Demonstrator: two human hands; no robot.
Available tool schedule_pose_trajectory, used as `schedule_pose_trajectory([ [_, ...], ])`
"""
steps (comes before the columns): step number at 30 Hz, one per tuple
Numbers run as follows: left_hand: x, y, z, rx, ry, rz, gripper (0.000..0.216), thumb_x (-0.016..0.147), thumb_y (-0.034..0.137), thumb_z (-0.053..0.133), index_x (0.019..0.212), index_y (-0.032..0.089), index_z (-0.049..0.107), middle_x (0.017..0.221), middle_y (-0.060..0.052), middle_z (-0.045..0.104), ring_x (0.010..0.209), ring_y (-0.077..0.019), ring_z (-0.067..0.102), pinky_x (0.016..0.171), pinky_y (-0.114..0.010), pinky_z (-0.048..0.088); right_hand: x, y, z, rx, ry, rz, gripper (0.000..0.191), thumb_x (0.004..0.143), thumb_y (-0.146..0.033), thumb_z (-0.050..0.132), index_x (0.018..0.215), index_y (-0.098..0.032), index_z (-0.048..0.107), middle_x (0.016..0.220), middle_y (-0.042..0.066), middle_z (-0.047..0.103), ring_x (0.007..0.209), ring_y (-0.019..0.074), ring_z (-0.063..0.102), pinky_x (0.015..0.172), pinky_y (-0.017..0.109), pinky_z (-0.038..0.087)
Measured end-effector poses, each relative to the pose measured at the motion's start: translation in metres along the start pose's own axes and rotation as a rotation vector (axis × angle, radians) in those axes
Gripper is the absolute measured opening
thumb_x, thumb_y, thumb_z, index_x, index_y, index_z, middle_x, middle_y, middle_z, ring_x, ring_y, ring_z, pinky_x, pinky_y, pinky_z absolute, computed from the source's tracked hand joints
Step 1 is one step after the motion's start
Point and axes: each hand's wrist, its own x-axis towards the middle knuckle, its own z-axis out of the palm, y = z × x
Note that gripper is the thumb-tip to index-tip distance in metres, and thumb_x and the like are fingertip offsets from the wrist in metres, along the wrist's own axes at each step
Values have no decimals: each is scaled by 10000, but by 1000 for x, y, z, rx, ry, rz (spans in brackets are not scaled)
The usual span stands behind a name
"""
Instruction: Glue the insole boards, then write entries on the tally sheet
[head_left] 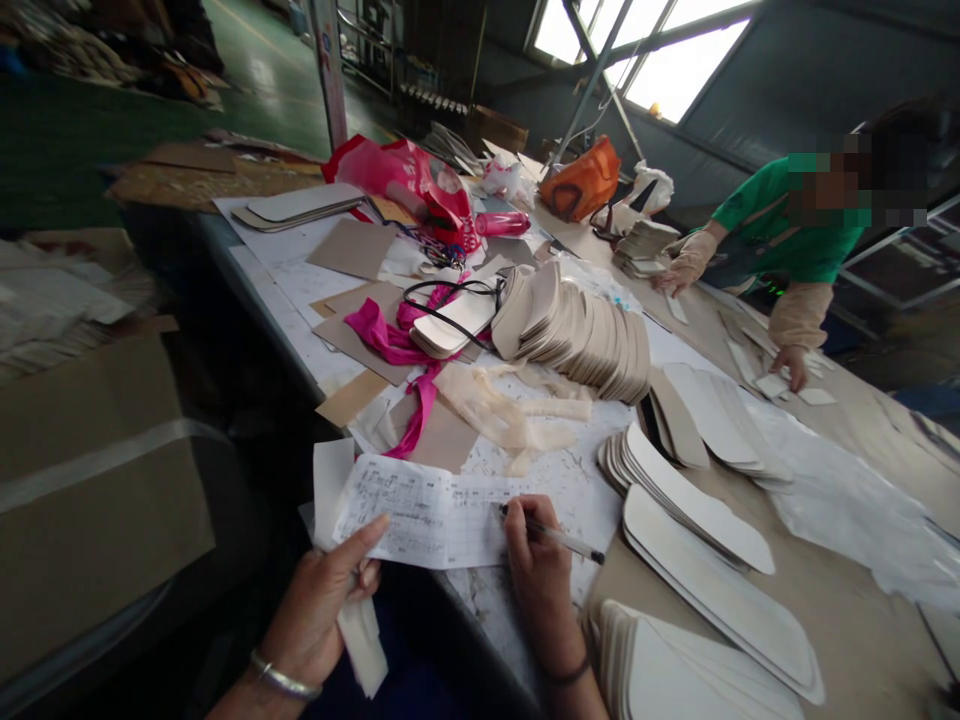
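Observation:
An open notebook [401,510] with handwriting on its pages lies at the table's near edge. My left hand [322,600] grips its left side, thumb on the page, along with a pale strip [364,640] that hangs below. My right hand [538,560] is closed around a pen [570,542], its tip over the right-hand page. Right of that hand are stacks of white, round-ended board pieces [720,580]. Beyond the notebook lie a cream cloth strip [510,415] and a bright pink cloth strip [397,335].
A long row of stacked boards [577,325] stands mid-table. Behind it are a red plastic bag [412,185], a pink bottle [502,223] and an orange bag [581,180]. Across the table, a person in a green top [810,220] handles small pieces. A cardboard box [90,500] stands at left.

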Motion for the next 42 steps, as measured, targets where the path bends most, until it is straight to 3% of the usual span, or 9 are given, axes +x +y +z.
schedule_pose_trajectory([
  [6,-2,-1,0,-1,8,0,442,435,284,876,724,123,582,498,71,451,405,-25,343,365,-146,253,1,-1,-1,6,19,46,228,908,-317,446,716,-210,505,587,-41,513,511,121,491,496,217,405],
  [14,2,-5,1,-22,13,31,394,466,324,859,649,114,581,457,63,437,389,-18,329,381,-152,227,2,0,-3,-37,11,26,285,911,-413,446,719,-217,523,596,-19,553,527,147,531,523,241,423],
  [30,-1,-4,2,-22,24,24,382,454,302,858,652,116,590,462,62,447,393,-20,332,379,-154,242,1,1,-1,-34,0,45,268,915,-385,443,726,-211,518,612,-19,551,542,139,530,536,241,426],
  [35,-2,-3,0,-11,14,16,396,446,297,865,646,126,571,469,65,444,399,-27,343,367,-152,254,0,0,-1,-12,57,38,249,916,-331,436,708,-211,503,589,-36,524,513,122,507,508,223,415],
  [42,-5,3,7,-8,40,11,455,379,271,877,690,129,576,472,68,449,396,-35,341,347,-153,254,-3,1,1,25,26,110,236,921,-345,426,744,-210,503,629,-27,529,555,130,512,547,238,427],
])
